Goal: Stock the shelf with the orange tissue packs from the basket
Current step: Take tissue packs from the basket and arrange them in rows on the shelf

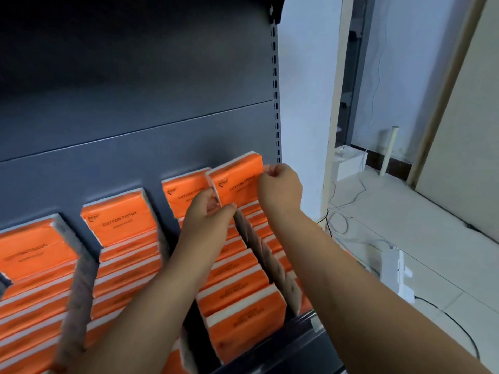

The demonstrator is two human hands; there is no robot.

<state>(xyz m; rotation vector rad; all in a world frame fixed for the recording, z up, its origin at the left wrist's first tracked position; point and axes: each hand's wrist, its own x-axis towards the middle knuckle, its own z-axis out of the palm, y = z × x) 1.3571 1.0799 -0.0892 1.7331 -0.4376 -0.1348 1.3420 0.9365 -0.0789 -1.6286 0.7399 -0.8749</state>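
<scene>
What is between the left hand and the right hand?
In the head view, an upright orange tissue pack stands between them; the left hand pinches its lower left corner, and the right hand holds its right edge.

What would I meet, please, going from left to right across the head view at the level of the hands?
In order: far-left tissue pack → second-row tissue pack → third-row tissue pack → held tissue pack → right hand → white box on the floor.

Open air above rows (pixel 121 255); back panel (pixel 135 109) blocks.
</scene>
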